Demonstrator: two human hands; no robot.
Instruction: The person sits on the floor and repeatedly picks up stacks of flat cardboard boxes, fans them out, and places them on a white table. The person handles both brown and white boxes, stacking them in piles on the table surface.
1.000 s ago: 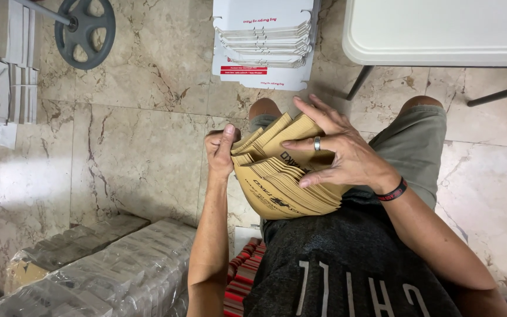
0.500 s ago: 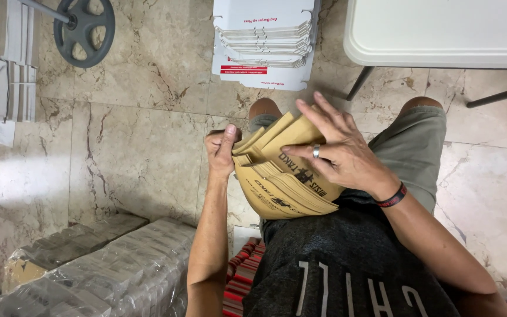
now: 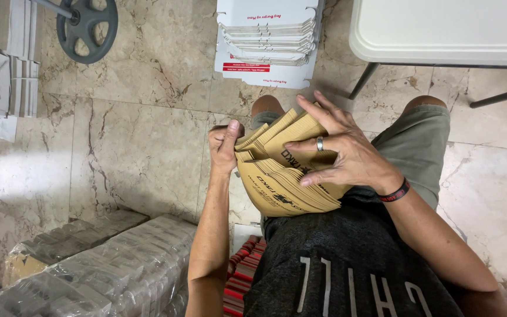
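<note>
Your left hand (image 3: 223, 149) pinches the edge of the kraft bag stack (image 3: 283, 176) on your lap; right hand (image 3: 341, 155) lies spread across it. Marble floor (image 3: 136, 147), white folding table (image 3: 441, 29), flat white boxes (image 3: 268, 38) ahead, shrink-wrapped bundles (image 3: 89, 270) left.

A thick fan of flat brown paper bags (image 3: 283, 176) with black print rests on the lap, pinched at its far corner by the left hand (image 3: 224, 147) and splayed under the right hand (image 3: 341, 155). Beyond both hands, a stack of flat white cardboard boxes (image 3: 268, 41) with red print and a red label lies on the floor. Below the left forearm, plastic-wrapped bundles (image 3: 95, 270) of flat packaging sit stacked.
</note>
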